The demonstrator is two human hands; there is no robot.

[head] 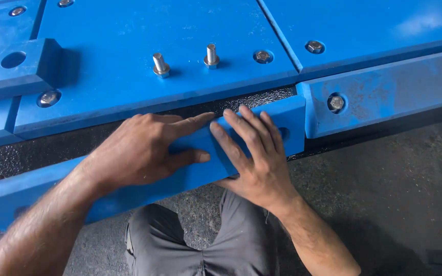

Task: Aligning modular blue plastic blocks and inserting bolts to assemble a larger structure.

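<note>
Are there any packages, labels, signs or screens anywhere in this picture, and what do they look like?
None in view: no package, label, sign or screen.
Only blue panels with bolts, and a long blue strip under the left hand and right hand.

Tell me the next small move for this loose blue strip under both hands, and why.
Probably swing the low end of the blue strip up until it lies level along the black edge. It slants down to the left, while the neighbouring bolted strip sits flush. Left hand and right hand already press flat on it, and its hole beside the right fingers holds no bolt.
</note>
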